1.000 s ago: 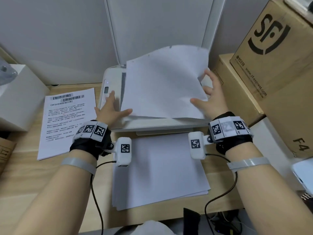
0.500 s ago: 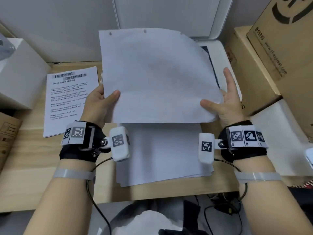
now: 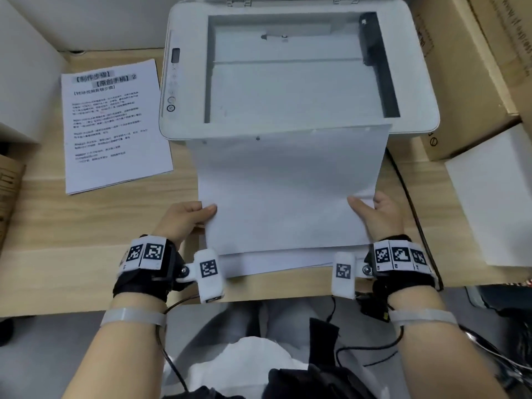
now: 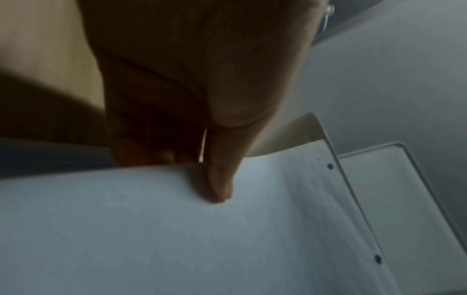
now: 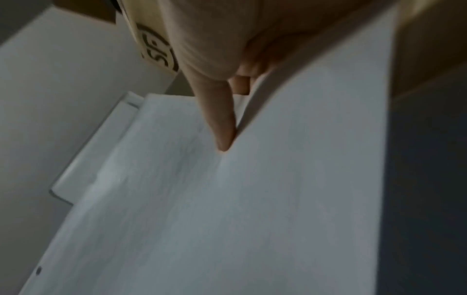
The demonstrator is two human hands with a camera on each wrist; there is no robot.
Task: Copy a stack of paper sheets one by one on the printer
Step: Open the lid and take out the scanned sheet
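A white sheet [image 3: 288,191] with punch holes along its far edge is held flat above the desk, blank side up, in front of the printer [image 3: 414,67]. My left hand [image 3: 190,216] pinches its left edge, thumb on top [image 4: 217,179]. My right hand [image 3: 374,210] pinches its right edge, thumb on top [image 5: 222,123]. The printer's lid is up and its scanner glass [image 3: 293,87] lies bare. Under the held sheet a stack of white sheets [image 3: 276,263] rests near the desk's front edge. A printed page [image 3: 112,125] lies left of the printer.
Cardboard boxes [image 3: 472,67] stand against the printer's right side. A white box [image 3: 20,82] sits at far left, and a flat white sheet [image 3: 495,197] lies at right. A black cable [image 3: 408,197] runs down the wooden desk [image 3: 72,240].
Both hands have drawn the sheet off the scanner glass and toward me, down over the stack near the desk's front. The glass is now uncovered.
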